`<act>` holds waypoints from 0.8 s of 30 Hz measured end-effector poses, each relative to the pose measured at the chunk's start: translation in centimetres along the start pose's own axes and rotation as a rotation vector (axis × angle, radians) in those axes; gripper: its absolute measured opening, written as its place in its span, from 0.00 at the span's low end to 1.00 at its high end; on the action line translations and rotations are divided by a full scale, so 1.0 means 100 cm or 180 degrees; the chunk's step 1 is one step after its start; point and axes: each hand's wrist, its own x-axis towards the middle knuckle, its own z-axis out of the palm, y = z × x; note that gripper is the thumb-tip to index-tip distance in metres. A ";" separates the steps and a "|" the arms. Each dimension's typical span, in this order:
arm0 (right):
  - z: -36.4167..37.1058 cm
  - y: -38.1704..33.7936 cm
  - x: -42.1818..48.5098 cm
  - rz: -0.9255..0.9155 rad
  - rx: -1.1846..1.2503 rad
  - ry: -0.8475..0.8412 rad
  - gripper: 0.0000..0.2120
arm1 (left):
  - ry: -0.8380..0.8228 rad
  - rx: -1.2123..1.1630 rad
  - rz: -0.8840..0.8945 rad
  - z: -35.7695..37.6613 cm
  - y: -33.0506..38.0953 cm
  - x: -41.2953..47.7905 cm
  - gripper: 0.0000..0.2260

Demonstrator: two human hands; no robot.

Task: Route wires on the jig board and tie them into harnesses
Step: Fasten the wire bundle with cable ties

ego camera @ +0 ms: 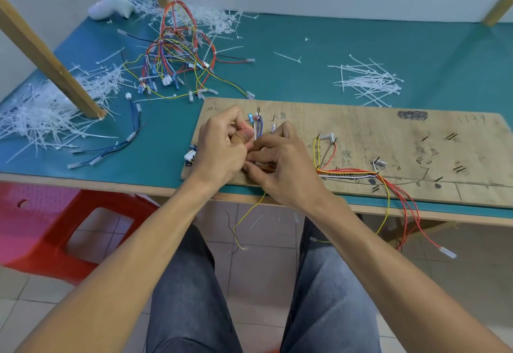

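Jig board (361, 136): handwritten "1134" top right, faint; other scribbles illegible.

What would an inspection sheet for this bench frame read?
Surface: teal mat on a wood-edged table.
Job's things: jig board lies at the mat's front edge; wire bundle is routed along it; loose cable ties lie behind.
Clutter: tie heap at left, more ties at the back; white object, unclear what.
Grips: left grip and right grip both pinch the wire bundle's left end; exact hold hidden.
Cables: harness tangle and blue-black harness on the mat; red and yellow wires hang off the front edge.
Surroundings: red stool, wooden post, tiled floor.
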 end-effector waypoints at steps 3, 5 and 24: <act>0.003 -0.001 -0.003 -0.0148 -0.0179 0.0057 0.05 | -0.0092 0.0214 0.0139 -0.005 0.003 -0.004 0.11; 0.003 -0.002 -0.003 -0.0134 -0.0252 0.0039 0.05 | -0.0149 0.0413 0.0299 -0.013 0.007 -0.009 0.11; -0.167 0.119 0.045 0.2834 -0.0834 0.0891 0.17 | -0.0083 0.1535 0.0647 -0.022 0.014 -0.039 0.28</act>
